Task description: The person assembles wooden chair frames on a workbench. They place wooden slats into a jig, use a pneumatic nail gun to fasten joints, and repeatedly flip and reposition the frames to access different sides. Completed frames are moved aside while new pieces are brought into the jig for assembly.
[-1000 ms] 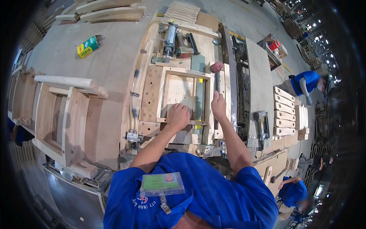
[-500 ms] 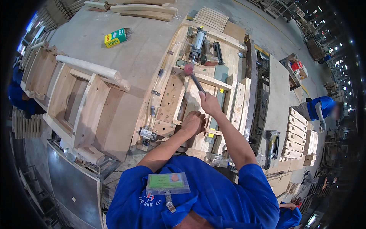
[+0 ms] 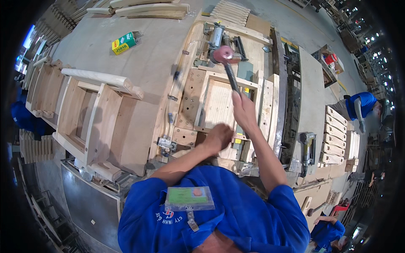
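My right hand point(image 3: 245, 113) grips a mallet by its dark handle. The mallet's reddish head point(image 3: 222, 55) is raised above the far end of a pale wooden frame point(image 3: 217, 76), which lies in a wooden jig point(image 3: 190, 95) with drilled holes and bolts. At the frame's near end is my left hand point(image 3: 220, 138), its fingers curled and slightly blurred; whatever they hold is hidden. Yellow markers show beside the frame's right side. Beyond the frame, an air cylinder point(image 3: 217, 37) and a nail gun point(image 3: 241, 49) lie partly behind the mallet head.
At left stands an assembled wooden frame point(image 3: 95, 122). A green and yellow box point(image 3: 123, 43) lies on the far-left board. To the right are another nail gun point(image 3: 307, 152), stacked shaped slats point(image 3: 333, 143) and a co-worker in blue point(image 3: 363, 105). Air hoses run along the jig's left side.
The mallet's head has risen toward me and looks larger, and my right hand has shifted right. My left hand has moved slightly right and nearer to me. The view has shifted a little.
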`<state>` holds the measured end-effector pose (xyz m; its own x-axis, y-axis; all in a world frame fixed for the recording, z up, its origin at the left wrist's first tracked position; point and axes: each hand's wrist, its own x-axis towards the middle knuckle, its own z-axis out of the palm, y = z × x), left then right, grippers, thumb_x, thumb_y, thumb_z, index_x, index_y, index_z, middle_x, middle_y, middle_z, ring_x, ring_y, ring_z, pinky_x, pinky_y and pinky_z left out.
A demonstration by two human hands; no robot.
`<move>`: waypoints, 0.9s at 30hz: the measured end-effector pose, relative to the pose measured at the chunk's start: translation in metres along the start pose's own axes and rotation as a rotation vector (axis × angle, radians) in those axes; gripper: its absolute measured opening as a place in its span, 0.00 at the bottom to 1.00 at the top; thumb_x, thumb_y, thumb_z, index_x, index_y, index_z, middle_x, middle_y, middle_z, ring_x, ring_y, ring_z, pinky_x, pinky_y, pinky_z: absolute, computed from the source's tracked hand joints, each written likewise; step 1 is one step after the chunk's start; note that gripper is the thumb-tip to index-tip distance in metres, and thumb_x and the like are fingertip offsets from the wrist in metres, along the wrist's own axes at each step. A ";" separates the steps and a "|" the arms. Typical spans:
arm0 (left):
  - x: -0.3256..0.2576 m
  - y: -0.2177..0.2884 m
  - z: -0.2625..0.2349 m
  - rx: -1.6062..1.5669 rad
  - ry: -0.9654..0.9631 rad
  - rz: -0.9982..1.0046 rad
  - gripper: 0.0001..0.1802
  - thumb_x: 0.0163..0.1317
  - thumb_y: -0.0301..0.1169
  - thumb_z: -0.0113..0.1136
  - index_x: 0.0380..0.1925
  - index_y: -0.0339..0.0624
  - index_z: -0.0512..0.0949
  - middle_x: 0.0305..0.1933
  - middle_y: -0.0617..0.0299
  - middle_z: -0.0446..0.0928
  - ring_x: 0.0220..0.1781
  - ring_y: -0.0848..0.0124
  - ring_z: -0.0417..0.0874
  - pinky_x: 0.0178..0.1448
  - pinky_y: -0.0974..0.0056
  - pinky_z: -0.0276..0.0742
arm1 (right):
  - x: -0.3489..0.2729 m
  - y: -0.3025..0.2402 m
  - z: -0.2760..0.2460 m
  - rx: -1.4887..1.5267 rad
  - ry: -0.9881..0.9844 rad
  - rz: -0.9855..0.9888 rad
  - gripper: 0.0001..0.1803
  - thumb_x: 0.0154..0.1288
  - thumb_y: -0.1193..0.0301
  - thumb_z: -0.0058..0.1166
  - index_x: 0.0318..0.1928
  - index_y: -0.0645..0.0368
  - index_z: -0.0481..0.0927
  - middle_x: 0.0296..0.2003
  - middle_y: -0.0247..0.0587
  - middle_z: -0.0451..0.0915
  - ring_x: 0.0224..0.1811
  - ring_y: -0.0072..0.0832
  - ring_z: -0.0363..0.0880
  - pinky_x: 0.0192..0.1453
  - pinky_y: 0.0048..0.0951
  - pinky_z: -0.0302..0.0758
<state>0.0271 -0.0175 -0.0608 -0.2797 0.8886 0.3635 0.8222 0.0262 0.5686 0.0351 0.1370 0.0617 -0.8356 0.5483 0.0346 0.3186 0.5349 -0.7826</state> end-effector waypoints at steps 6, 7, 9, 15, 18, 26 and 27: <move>-0.074 0.071 -0.065 -0.641 -0.277 -0.487 0.13 0.74 0.38 0.67 0.47 0.41 0.89 0.44 0.52 0.90 0.48 0.53 0.91 0.55 0.54 0.86 | -0.130 -0.006 -0.029 0.300 -0.062 -0.142 0.16 0.84 0.63 0.51 0.43 0.65 0.75 0.20 0.49 0.70 0.20 0.35 0.73 0.29 0.41 0.70; -0.080 0.070 -0.069 -0.755 -0.321 -0.654 0.14 0.74 0.39 0.66 0.47 0.41 0.89 0.44 0.52 0.91 0.48 0.53 0.91 0.55 0.54 0.86 | -0.150 0.009 -0.022 0.222 -0.100 -0.118 0.16 0.84 0.62 0.51 0.43 0.65 0.75 0.20 0.52 0.71 0.21 0.39 0.75 0.29 0.42 0.71; -0.087 0.060 -0.080 -0.623 -0.339 -0.578 0.16 0.75 0.41 0.65 0.47 0.41 0.89 0.45 0.52 0.91 0.49 0.53 0.92 0.55 0.56 0.85 | -0.176 0.028 -0.008 0.066 -0.163 -0.066 0.17 0.83 0.61 0.50 0.43 0.66 0.74 0.20 0.56 0.72 0.21 0.47 0.78 0.30 0.46 0.72; -0.081 0.054 -0.085 -0.495 -0.360 -0.553 0.15 0.74 0.39 0.64 0.48 0.40 0.88 0.46 0.48 0.90 0.49 0.49 0.91 0.53 0.52 0.84 | -0.134 -0.001 -0.037 0.126 -0.087 0.112 0.21 0.85 0.58 0.50 0.41 0.66 0.77 0.22 0.47 0.73 0.26 0.37 0.74 0.32 0.42 0.71; -0.056 0.062 -0.087 -0.444 -0.249 -0.577 0.14 0.74 0.37 0.64 0.47 0.39 0.88 0.47 0.48 0.89 0.49 0.48 0.90 0.55 0.52 0.84 | -0.098 0.016 -0.050 0.137 0.196 -0.002 0.19 0.85 0.60 0.51 0.41 0.65 0.77 0.23 0.35 0.72 0.27 0.22 0.69 0.32 0.35 0.69; -0.033 0.050 -0.084 -0.354 -0.139 -0.465 0.14 0.75 0.40 0.64 0.49 0.42 0.88 0.47 0.51 0.90 0.53 0.49 0.88 0.59 0.49 0.82 | -0.041 0.133 -0.090 -0.425 0.576 0.253 0.15 0.78 0.65 0.57 0.55 0.63 0.82 0.42 0.64 0.85 0.46 0.61 0.87 0.50 0.59 0.79; -0.034 0.049 -0.083 -0.340 -0.151 -0.458 0.15 0.75 0.40 0.64 0.49 0.41 0.88 0.47 0.51 0.90 0.52 0.49 0.88 0.59 0.49 0.82 | -0.039 0.138 -0.090 -0.452 0.529 0.319 0.16 0.77 0.65 0.58 0.57 0.62 0.82 0.46 0.63 0.84 0.49 0.60 0.86 0.52 0.58 0.79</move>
<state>0.0355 -0.0842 0.0162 -0.4745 0.8775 -0.0694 0.4227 0.2962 0.8565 0.1524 0.2474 0.0085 -0.3827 0.8943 0.2320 0.7557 0.4474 -0.4782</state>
